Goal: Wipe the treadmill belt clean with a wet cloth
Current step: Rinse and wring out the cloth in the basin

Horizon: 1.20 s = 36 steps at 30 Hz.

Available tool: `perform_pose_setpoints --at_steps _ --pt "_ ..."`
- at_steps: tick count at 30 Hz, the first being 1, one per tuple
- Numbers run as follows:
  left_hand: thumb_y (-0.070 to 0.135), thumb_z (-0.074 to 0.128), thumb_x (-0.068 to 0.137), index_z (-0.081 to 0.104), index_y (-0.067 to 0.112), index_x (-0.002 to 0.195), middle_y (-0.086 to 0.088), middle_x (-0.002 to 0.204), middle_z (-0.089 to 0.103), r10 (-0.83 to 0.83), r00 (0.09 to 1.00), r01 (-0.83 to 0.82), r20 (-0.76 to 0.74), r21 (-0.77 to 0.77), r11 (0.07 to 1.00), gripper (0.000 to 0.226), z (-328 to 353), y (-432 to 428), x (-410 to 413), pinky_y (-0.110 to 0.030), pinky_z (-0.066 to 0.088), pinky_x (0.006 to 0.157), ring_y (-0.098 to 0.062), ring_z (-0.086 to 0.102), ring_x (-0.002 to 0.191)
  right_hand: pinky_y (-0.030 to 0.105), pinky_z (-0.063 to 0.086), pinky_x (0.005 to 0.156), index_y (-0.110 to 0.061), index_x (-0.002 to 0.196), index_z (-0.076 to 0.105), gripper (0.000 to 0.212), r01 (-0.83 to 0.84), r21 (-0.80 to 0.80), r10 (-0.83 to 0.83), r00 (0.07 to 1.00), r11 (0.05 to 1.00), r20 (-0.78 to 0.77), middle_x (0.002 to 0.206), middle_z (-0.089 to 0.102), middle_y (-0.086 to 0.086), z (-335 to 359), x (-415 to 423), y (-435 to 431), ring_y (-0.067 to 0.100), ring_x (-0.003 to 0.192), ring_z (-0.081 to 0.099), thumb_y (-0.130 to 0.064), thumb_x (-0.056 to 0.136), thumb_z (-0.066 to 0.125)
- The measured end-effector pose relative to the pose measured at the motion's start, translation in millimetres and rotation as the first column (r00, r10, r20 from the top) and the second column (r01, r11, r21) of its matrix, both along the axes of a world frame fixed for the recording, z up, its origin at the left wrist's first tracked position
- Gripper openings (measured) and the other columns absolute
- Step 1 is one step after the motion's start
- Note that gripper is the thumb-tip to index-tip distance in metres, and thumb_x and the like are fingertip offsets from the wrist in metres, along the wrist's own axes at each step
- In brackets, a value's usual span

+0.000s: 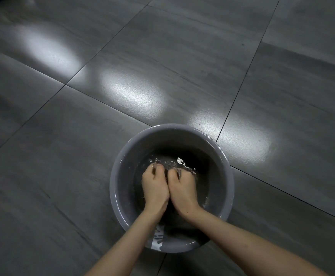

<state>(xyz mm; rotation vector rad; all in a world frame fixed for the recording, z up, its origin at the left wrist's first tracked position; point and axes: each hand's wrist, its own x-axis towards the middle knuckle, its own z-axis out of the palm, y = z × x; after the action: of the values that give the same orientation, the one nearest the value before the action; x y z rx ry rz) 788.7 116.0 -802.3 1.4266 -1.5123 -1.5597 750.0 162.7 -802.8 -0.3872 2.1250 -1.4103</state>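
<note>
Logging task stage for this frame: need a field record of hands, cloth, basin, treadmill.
basin: grey, round, holds water, on tiled floor
cloth: dark, mostly hidden in fists
left hand: in basin water, fingers curled on cloth
right hand: same, touching left hand
treadmill: not in view
stage: wetting cloth, belt not yet wiped
</note>
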Motion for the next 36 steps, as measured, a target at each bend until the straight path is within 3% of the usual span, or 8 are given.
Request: perform_pose_setpoints --at_steps 5,10,12,15,18,24,31,36 --pt "0.001 0.045 0.093 0.043 0.010 0.057 0.006 0.050 0.044 -0.051 0.999 0.051 0.015 -0.017 0.999 0.037 1.3 -0.1 0.5 -0.033 0.033 0.057 -0.008 0.038 0.051 0.035 0.033 0.054 -0.020 0.046 0.043 0.035 0.021 -0.008 -0.021 0.999 1.000 -0.031 0.047 0.049 -0.003 -5.4 1.7 2.0 0.009 0.049 0.042 -0.030 0.080 0.040" --pt "0.038 0.045 0.097 0.054 0.017 0.092 0.007 0.084 0.059 -0.267 0.950 0.233 0.161 0.200 0.952 0.024 23.2 -18.5 6.3 -0.025 0.034 0.074 -0.002 0.053 0.079 0.033 0.040 0.075 -0.018 0.068 0.050 0.042 -0.162 0.362 0.177 0.984 0.918 -0.010 0.082 0.064 0.005 0.9 -20.9 -1.2 0.026 0.086 0.059 -0.046 0.096 0.038" --pt "0.027 0.056 0.093 0.052 0.020 0.103 -0.002 0.104 0.062 -0.340 0.937 0.272 0.076 0.451 0.850 0.013 24.9 -33.8 13.0 -0.032 0.046 0.085 -0.011 0.059 0.094 0.032 0.041 0.073 -0.017 0.075 0.055 0.039 -0.206 0.352 0.186 0.978 0.913 0.091 0.080 0.063 0.002 3.9 -37.0 1.0 0.022 0.082 0.058 -0.050 0.093 0.044" --pt "-0.009 0.057 0.079 0.055 0.017 0.113 -0.012 0.111 0.064 -0.416 0.909 0.354 -0.017 0.555 0.752 0.044 28.2 -55.8 22.9 -0.037 0.053 0.075 -0.026 0.062 0.102 0.034 0.046 0.069 -0.015 0.075 0.059 0.030 -0.255 0.056 0.197 0.852 0.965 0.484 0.073 0.060 0.005 15.0 -58.0 7.9 0.020 0.072 0.058 -0.043 0.084 0.066" --pt "-0.017 0.067 0.070 0.061 0.023 0.104 -0.012 0.106 0.067 -0.489 0.866 0.395 0.104 0.458 0.797 0.052 40.8 -69.9 24.7 -0.038 0.055 0.073 -0.027 0.065 0.099 0.034 0.048 0.073 -0.016 0.083 0.061 0.026 -0.407 0.164 0.332 0.876 0.899 0.351 0.077 0.063 0.001 35.3 -74.9 14.3 0.018 0.075 0.060 -0.038 0.077 0.075" --pt "-0.007 0.077 0.067 0.060 0.019 0.097 -0.003 0.094 0.066 -0.547 0.771 0.442 0.326 0.344 0.828 0.043 107.8 -68.2 12.3 -0.041 0.051 0.089 -0.023 0.062 0.093 0.032 0.052 0.075 -0.018 0.089 0.060 0.020 -0.217 0.238 0.150 0.951 0.947 0.271 0.085 0.063 -0.003 100.3 -61.5 22.0 0.017 0.083 0.061 -0.021 0.077 0.075" --pt "-0.005 0.077 0.068 0.062 0.019 0.093 -0.003 0.094 0.066 -0.633 0.707 0.521 0.314 0.374 0.767 0.038 224.6 -34.4 -12.9 -0.041 0.053 0.086 -0.023 0.062 0.093 0.013 0.042 0.062 -0.014 0.089 0.056 0.020 0.144 0.161 -0.194 0.911 0.976 0.364 0.081 0.055 -0.006 211.4 -58.9 76.2 0.006 0.074 0.052 -0.012 0.080 0.073" --pt "-0.016 0.068 0.072 0.057 0.016 0.109 -0.004 0.096 0.064 -0.686 0.719 0.607 0.114 0.378 0.699 0.050 339.6 47.1 -59.8 -0.031 0.054 0.074 -0.017 0.064 0.088 0.024 0.048 0.058 -0.013 0.096 0.056 0.017 0.467 0.086 -0.418 0.677 0.880 0.606 0.087 0.061 0.006 307.9 -69.2 149.7 0.018 0.073 0.058 -0.030 0.094 0.055"
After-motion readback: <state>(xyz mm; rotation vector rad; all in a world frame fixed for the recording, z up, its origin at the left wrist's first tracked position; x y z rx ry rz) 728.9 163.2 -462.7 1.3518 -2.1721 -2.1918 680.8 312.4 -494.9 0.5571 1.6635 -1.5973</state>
